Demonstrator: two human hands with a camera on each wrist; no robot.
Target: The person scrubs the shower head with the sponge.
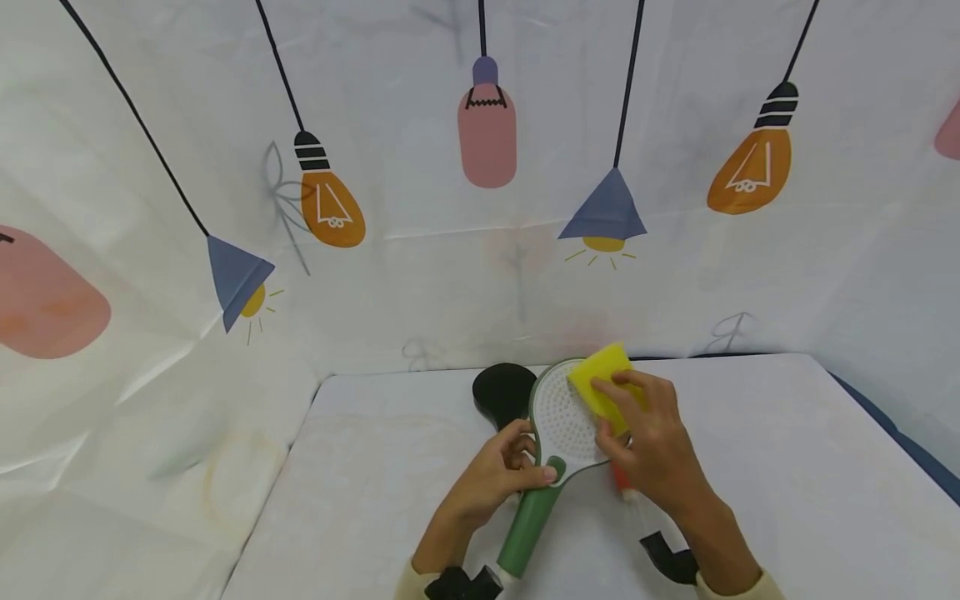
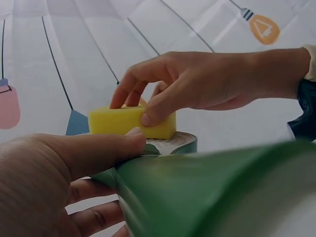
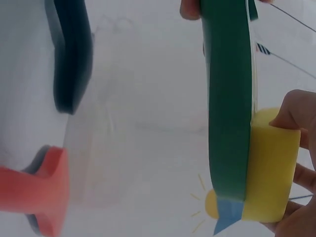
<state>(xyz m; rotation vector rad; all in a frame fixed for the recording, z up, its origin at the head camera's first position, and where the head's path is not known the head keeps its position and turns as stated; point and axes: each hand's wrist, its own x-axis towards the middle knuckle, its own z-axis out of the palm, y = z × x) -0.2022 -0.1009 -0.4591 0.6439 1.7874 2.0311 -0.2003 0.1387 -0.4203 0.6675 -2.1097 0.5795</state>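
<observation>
Fingers of right hand (image 1: 651, 446) pinching yellow sponge (image 1: 604, 385) at paddle's (image 1: 564, 417) far edge, left hand (image 1: 491, 477) gripping its neck

A white desk (image 1: 360, 467) covered by a pale cloth carries a black, round-headed paddle (image 1: 501, 393) lying flat toward its far edge. A small red-orange piece (image 1: 619, 481) lies on the desk nearer the front; its shape cannot be told. Behind and to both sides hangs a white fabric backdrop (image 1: 420, 275) printed with orange light bulbs (image 1: 332, 204), a pink bulb (image 1: 487, 133) and blue cone lampshades (image 1: 606, 212) on thin black cords.
</observation>
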